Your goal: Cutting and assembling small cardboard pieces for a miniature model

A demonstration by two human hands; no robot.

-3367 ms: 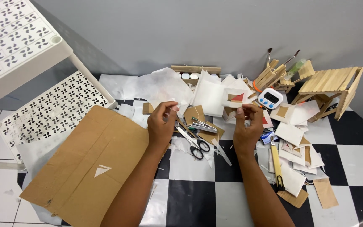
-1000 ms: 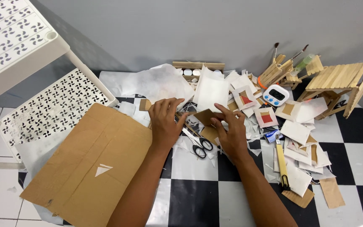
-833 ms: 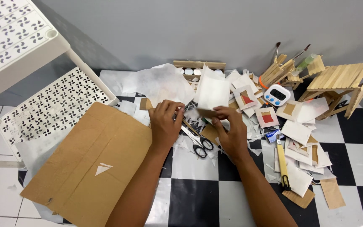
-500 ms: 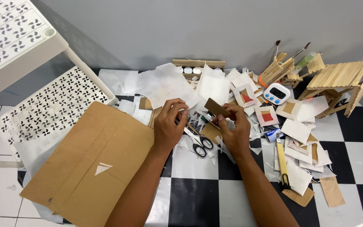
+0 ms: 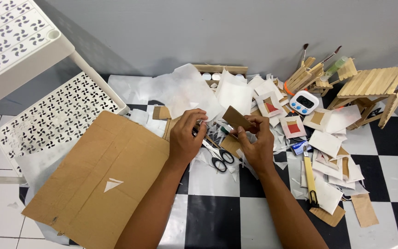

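Observation:
My right hand (image 5: 255, 144) pinches a small brown cardboard piece (image 5: 237, 118) between thumb and fingers, holding it up above the floor clutter. My left hand (image 5: 186, 138) is curled just left of it, fingertips closed on a small thin thing that I cannot make out. Black-handled scissors (image 5: 219, 157) lie on the floor between and just below both hands. A large cardboard sheet (image 5: 100, 180) with a small triangular hole lies to the left of my left forearm.
Paper and cardboard scraps (image 5: 328, 143) cover the checkered floor at right, with a yellow-handled cutter (image 5: 309, 177). A white digital timer (image 5: 304, 102), brushes (image 5: 316, 64) and a stick-built model chair (image 5: 376, 90) stand at the back right. A white perforated rack (image 5: 28, 92) fills the left.
Both hands drew together toward the middle. My right hand picked the brown cardboard piece out of the pile and raised it; my left hand shifted slightly right toward it.

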